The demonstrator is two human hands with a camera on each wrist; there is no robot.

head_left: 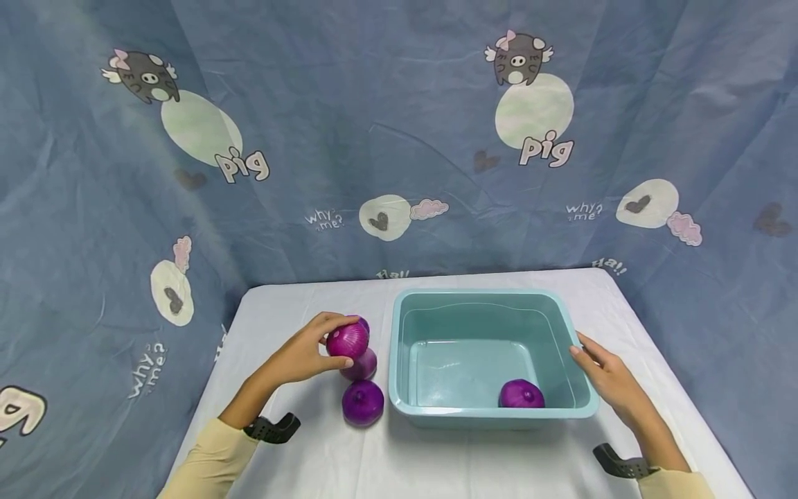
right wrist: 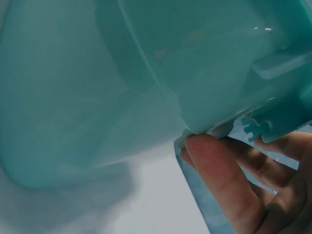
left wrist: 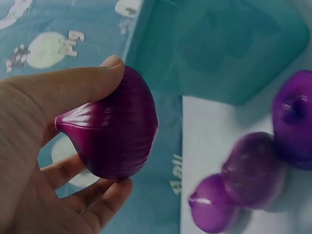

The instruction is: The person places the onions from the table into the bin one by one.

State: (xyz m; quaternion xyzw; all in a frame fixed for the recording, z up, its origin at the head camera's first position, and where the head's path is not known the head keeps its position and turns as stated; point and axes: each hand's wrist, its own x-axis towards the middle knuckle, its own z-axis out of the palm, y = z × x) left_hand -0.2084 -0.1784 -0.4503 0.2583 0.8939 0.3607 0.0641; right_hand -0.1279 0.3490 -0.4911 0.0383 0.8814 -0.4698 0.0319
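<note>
My left hand (head_left: 312, 352) holds a purple-red onion (head_left: 348, 340) with the thumb on one side and fingers on the other. In the left wrist view that onion (left wrist: 114, 129) shows its pointed neck toward the palm. Three more purple onions lie close by on the table; the nearest onion (head_left: 363, 403) is in full sight, while the onion behind it (head_left: 364, 365) and the farthest one are partly covered by the held onion. At the right side of a teal plastic bin (head_left: 492, 414), my right hand (head_left: 614, 380) grips the rim, thumb over the edge and fingers outside.
Inside the bin, one purple onion (head_left: 521, 394) sits near the front wall. The bin stands on a white-covered table (head_left: 299, 443), just right of the loose onions. A blue patterned cloth (head_left: 424, 138) hangs behind and at both sides.
</note>
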